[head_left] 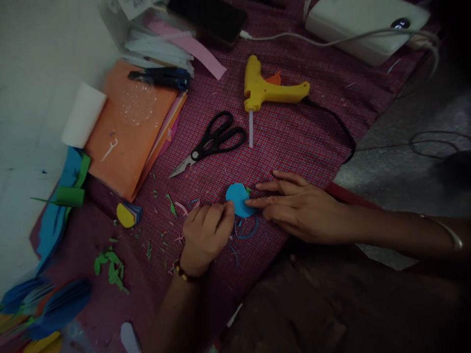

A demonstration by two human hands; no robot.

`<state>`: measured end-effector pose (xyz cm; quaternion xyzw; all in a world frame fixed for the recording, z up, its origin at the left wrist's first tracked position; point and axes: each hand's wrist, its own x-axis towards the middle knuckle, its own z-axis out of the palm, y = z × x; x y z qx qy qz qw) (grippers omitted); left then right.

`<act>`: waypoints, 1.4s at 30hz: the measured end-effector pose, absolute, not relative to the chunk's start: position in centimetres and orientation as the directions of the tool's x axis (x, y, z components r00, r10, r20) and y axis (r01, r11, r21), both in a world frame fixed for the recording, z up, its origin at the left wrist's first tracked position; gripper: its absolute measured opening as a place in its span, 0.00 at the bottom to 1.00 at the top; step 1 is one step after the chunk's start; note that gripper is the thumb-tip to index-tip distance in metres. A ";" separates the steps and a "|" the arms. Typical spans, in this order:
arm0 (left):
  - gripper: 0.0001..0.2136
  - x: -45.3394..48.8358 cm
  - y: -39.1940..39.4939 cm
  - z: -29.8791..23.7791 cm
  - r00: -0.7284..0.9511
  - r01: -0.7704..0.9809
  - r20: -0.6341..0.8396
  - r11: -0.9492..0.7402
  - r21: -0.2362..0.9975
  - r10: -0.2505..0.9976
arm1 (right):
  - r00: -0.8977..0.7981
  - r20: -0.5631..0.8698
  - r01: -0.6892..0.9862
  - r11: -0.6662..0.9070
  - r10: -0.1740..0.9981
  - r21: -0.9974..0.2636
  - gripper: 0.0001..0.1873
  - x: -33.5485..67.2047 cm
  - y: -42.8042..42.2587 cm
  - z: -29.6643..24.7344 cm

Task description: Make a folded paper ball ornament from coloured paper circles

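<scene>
A small blue paper circle (238,197) lies on the red checked cloth (294,132). My left hand (204,234) is curled into a loose fist, its thumb and knuckles pressing on the circle's lower left edge. My right hand (298,206) lies flat with fingers stretched out, fingertips touching the circle's right edge. A thin blue paper offcut ring (247,230) curls just below the circle, between both hands.
Black scissors (213,142) and a yellow glue gun (267,90) with its cord lie beyond the hands. A stack of orange sheets (128,127), a white roll (83,115), a yellow cutout (125,215), green scraps (110,267), a phone (209,17) and a white box (362,24) surround them.
</scene>
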<state>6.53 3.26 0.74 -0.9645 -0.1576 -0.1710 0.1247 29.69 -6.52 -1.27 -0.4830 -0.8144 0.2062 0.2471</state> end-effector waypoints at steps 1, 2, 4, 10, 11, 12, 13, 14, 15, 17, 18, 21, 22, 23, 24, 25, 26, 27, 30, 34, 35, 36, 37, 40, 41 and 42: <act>0.08 6.5 3.2 0.7 0.892 0.346 0.368 -0.920 -0.183 0.263 | -0.413 0.205 0.685 0.452 0.887 -0.572 0.08 29.7 -6.5 -1.3; 0.08 6.5 3.3 0.6 0.892 0.346 0.367 -0.921 -0.177 0.265 | -0.414 0.206 0.685 0.453 0.887 -0.570 0.08 29.7 -6.5 -1.3; 0.09 6.3 3.3 0.6 0.892 0.355 0.352 -0.921 -0.163 0.282 | -0.417 0.198 0.684 0.450 0.887 -0.574 0.08 29.7 -6.5 -1.3; 0.14 5.7 1.8 1.8 0.763 0.567 0.434 -0.819 -0.091 0.479 | -0.440 0.165 0.685 0.449 0.883 -0.573 0.07 29.8 -6.5 -1.1; 0.14 5.8 1.1 2.2 0.769 0.574 0.398 -0.814 -0.087 0.500 | -0.445 0.157 0.688 0.448 0.882 -0.571 0.07 29.8 -6.5 -1.1; 0.14 6.0 0.4 2.5 0.793 0.566 0.329 -0.820 -0.087 0.513 | -0.447 0.150 0.689 0.446 0.882 -0.571 0.07 29.8 -6.5 -1.1; 0.15 6.2 -0.4 2.8 0.828 0.534 0.258 -0.841 -0.086 0.499 | -0.447 0.145 0.690 0.444 0.883 -0.572 0.07 29.8 -6.6 -1.0; 0.16 6.5 -1.2 2.9 0.856 0.499 0.203 -0.863 -0.084 0.475 | -0.447 0.146 0.689 0.443 0.883 -0.574 0.06 29.9 -6.6 -1.0; 0.16 6.8 -1.8 3.0 0.868 0.487 0.158 -0.870 -0.082 0.471 | -0.446 0.144 0.689 0.441 0.883 -0.575 0.07 29.9 -6.6 -1.0; 0.15 7.3 -2.7 2.8 0.878 0.477 0.085 -0.875 -0.082 0.471 | -0.435 0.141 0.693 0.430 0.890 -0.578 0.07 29.9 -6.6 -0.9; 0.15 7.4 -2.9 2.6 0.878 0.478 0.065 -0.875 -0.080 0.474 | -0.428 0.138 0.697 0.424 0.893 -0.578 0.08 29.9 -6.5 -0.8; 0.14 7.6 -2.8 2.0 0.874 0.487 0.049 -0.872 -0.059 0.484 | -0.432 0.150 0.698 0.435 0.889 -0.569 0.12 29.9 -5.8 -0.7; 0.14 7.7 -2.7 1.9 0.872 0.490 0.050 -0.870 -0.050 0.488 | -0.446 0.157 0.696 0.452 0.881 -0.558 0.13 29.9 -5.3 -0.6; 0.14 7.7 -2.5 1.8 0.870 0.492 0.051 -0.869 -0.041 0.490 | -0.461 0.165 0.695 0.470 0.872 -0.543 0.13 30.0 -4.8 -0.5; 0.14 7.7 -2.4 1.8 0.869 0.494 0.048 -0.869 -0.032 0.492 | -0.471 0.174 0.699 0.486 0.865 -0.525 0.13 30.0 -4.2 -0.3; 0.13 7.8 -2.4 1.7 0.869 0.495 0.044 -0.869 -0.023 0.494 | -0.468 0.186 0.711 0.492 0.864 -0.502 0.12 30.2 -3.5 -0.1; 0.13 7.8 -2.4 1.7 0.868 0.496 0.038 -0.868 -0.014 0.496 | -0.448 0.200 0.729 0.486 0.871 -0.483 0.12 30.3 -2.8 0.2; 0.13 7.8 -2.4 1.7 0.867 0.498 0.033 -0.867 -0.008 0.498 | -0.417 0.209 0.750 0.465 0.885 -0.471 0.11 30.4 -2.2 0.6; 0.13 7.4 -2.7 1.6 0.869 0.493 0.049 -0.870 -0.010 0.492 | -0.328 0.184 0.780 0.376 0.927 -0.501 0.09 30.5 -0.3 1.8; 0.18 6.8 -3.5 1.5 0.878 0.477 0.076 -0.878 -0.045 0.473 | -0.394 -0.009 0.804 0.341 0.919 -0.488 0.09 29.6 1.5 2.9; 0.19 6.8 -3.6 1.5 0.874 0.484 0.063 -0.873 -0.051 0.481 | -0.416 -0.055 0.822 0.350 0.908 -0.449 0.09 29.3 1.8 3.0; 0.19 6.9 -3.7 1.5 0.869 0.494 0.047 -0.867 -0.056 0.492 | -0.432 -0.092 0.839 0.363 0.897 -0.406 0.10 29.0 2.1 3.0; 0.18 7.1 -3.7 1.4 0.861 0.508 0.032 -0.859 -0.059 0.507 | -0.445 -0.119 0.850 0.377 0.888 -0.369 0.11 28.7 2.4 3.0; 0.13 7.6 -3.7 1.3 0.848 0.529 0.018 -0.847 -0.049 0.529 | -0.464 -0.163 0.856 0.393 0.871 -0.336 0.10 28.0 3.0 3.1; 0.12 7.7 -3.7 1.3 0.849 0.529 0.019 -0.848 -0.041 0.528 | -0.468 -0.175 0.852 0.388 0.866 -0.353 0.09 27.9 3.1 3.1; 0.11 7.8 -3.7 1.3 0.851 0.526 0.019 -0.850 -0.034 0.525 | -0.469 -0.191 0.845 0.375 0.862 -0.382 0.09 27.8 3.3 3.3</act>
